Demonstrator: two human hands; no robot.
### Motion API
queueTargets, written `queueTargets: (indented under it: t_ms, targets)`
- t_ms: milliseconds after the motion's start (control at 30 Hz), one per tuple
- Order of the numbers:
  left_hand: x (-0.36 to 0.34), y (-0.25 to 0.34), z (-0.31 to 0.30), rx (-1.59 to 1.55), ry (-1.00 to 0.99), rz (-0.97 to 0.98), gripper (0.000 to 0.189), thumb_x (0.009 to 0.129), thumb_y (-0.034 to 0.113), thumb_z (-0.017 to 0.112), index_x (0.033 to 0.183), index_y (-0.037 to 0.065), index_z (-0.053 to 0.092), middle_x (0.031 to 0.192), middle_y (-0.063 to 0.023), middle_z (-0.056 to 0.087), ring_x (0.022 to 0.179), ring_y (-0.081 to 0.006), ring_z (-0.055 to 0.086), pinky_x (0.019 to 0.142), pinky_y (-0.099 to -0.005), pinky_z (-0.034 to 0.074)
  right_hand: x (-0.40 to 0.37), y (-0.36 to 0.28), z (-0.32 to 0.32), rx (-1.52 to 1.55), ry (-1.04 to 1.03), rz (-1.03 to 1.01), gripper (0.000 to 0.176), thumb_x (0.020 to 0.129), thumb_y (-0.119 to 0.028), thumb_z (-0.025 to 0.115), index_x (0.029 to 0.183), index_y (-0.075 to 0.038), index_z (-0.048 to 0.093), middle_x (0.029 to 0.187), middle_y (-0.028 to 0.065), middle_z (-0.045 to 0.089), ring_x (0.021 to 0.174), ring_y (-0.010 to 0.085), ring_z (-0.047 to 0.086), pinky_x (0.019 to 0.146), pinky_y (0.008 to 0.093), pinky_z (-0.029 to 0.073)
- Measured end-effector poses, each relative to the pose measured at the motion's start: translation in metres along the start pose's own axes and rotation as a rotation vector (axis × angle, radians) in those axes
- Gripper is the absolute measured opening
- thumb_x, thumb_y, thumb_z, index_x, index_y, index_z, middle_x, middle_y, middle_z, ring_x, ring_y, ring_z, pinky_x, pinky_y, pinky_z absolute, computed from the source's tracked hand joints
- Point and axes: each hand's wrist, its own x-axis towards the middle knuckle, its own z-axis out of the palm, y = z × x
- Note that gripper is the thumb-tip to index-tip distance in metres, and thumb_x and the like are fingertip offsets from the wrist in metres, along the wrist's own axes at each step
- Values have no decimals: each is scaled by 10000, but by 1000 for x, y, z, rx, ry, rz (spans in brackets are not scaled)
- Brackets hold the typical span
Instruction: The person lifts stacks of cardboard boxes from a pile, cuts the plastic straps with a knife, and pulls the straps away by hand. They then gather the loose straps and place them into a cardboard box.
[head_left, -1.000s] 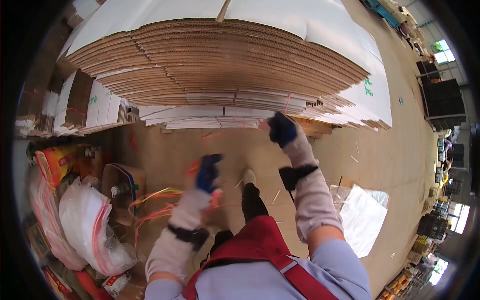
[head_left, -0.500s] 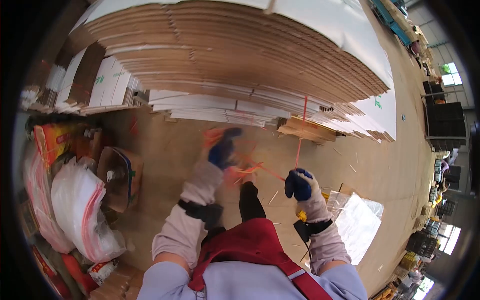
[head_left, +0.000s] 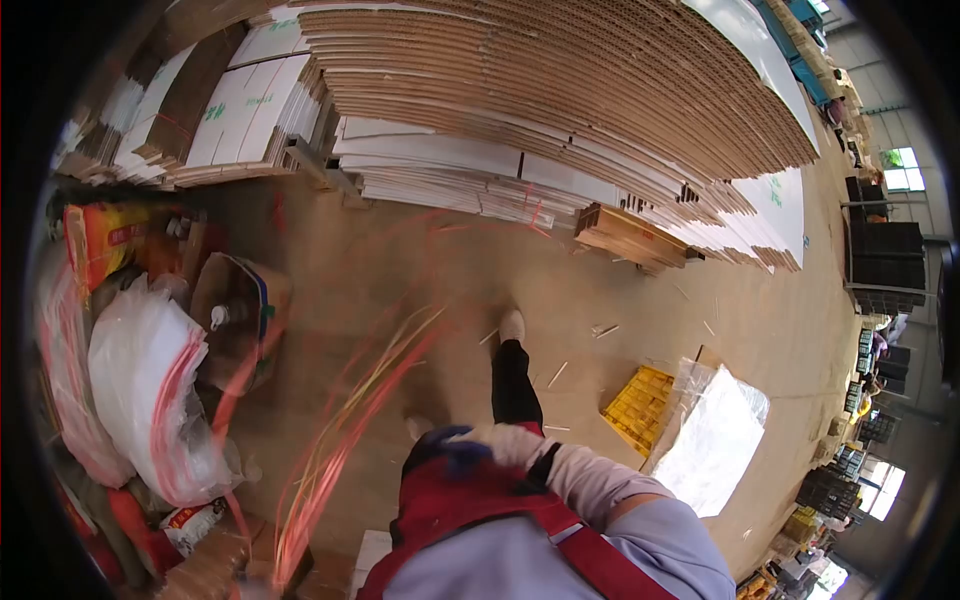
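My right hand [head_left: 465,452], in a blue-palmed glove, is across my body against the front of the dark red apron [head_left: 440,495]. Motion blurs its fingers, so I cannot see whether they grip anything. A long bundle of thin red and yellow plastic straps [head_left: 335,455] streams blurred over the floor at my left, running down toward the bottom edge. My left hand is out of the picture, and whatever holds the lower end of the straps is hidden.
Tall stacks of flat cardboard [head_left: 560,90] stand ahead. Plastic-wrapped rolls [head_left: 145,390] and an open carton [head_left: 245,310] lie at the left. A yellow crate [head_left: 640,408] and a white plastic-covered sheet [head_left: 710,440] sit on the floor at the right, with scattered scraps nearby.
My left hand has left the view, and the straps have swung from in front of me to the lower left. My right hand has moved inward to the apron, off the taut red strap.
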Motion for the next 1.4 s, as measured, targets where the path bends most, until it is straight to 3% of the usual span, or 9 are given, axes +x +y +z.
queueTargets:
  t_ms: [67, 133, 200, 300, 467, 667, 900, 1200, 1400]
  targets:
    - [-23, -7, -59, 400, 58, -142, 397, 845, 63, 448, 1240, 93, 478, 1123, -115, 541, 924, -229, 531, 724, -299, 453, -8, -24, -72, 232, 298, 263, 314, 895, -183, 543, 1190, -78, 527, 972, 65, 621, 875, 139, 580, 800, 252, 453]
    - [-30, 14, -81, 697, 39, -139, 366, 837, 72, 457, 1198, 91, 518, 1154, -139, 531, 969, -260, 522, 771, -320, 441, -2, -23, -174, -113, 474, -330, 299, 886, -169, 542, 1177, -109, 521, 1084, 114, 589, 997, 190, 552, 850, 281, 440]
    - [-16, 59, -69, 900, 16, 13, 339, 829, 80, 466, 1156, 88, 558, 1185, -163, 520, 1015, -292, 514, 818, -341, 429, 25, -114, -205, 235, 982, -449, 368, 878, -325, 545, 1108, -41, 506, 771, 33, 558, 616, 156, 544, 589, 308, 487]
    - [-1, 204, 39, 1021, 86, 585, 308, 817, 94, 480, 1092, 84, 618, 1232, -199, 504, 1084, -339, 501, 889, -372, 411, 83, -184, -306, 621, 826, -461, 488, 838, -530, 481, 886, -63, 614, 637, 31, 519, 545, 175, 502, 515, 301, 439]
    - [4, 469, 252, 491, -434, 1165, 263, 743, 156, 640, 984, 53, 630, 1248, -176, 494, 1182, -313, 445, 1015, -463, 323, 105, -216, -341, 616, 681, -385, 180, 862, -250, 565, 776, -94, 544, 630, 39, 511, 511, 178, 503, 457, 299, 396]
    - [-41, 507, 435, -887, -1220, -33, 392, 892, 143, 483, 1270, 48, 435, 1061, -71, 560, 678, -101, 536, 610, -232, 463, 31, -199, -306, 536, 476, -504, 170, 880, -223, 539, 812, -68, 543, 673, 79, 554, 505, 177, 509, 436, 308, 401]
    - [-70, 544, 565, -1427, -1608, -192, 334, 903, 170, 485, 1215, 53, 465, 963, -66, 594, 596, -77, 513, 563, -242, 441, -18, -157, -214, -191, 583, -379, 292, 945, -248, 434, 784, -24, 529, 602, 37, 517, 524, 111, 509, 472, 246, 396]
    - [40, 381, 306, -658, -720, 65, 330, 882, 132, 498, 1205, 74, 534, 919, 47, 496, 679, -57, 429, 579, -214, 393, -58, 8, -87, 457, 390, -121, 291, 906, -293, 492, 755, -48, 530, 665, 73, 553, 536, 218, 541, 529, 323, 460]
    - [60, 231, 128, -831, -222, -42, 378, 889, 64, 425, 1263, 70, 483, 869, 36, 405, 681, -56, 364, 615, -187, 340, -17, 115, -90, 1313, 273, 117, 136, 854, -202, 575, 847, -71, 534, 733, 73, 553, 685, 218, 558, 633, 369, 480]
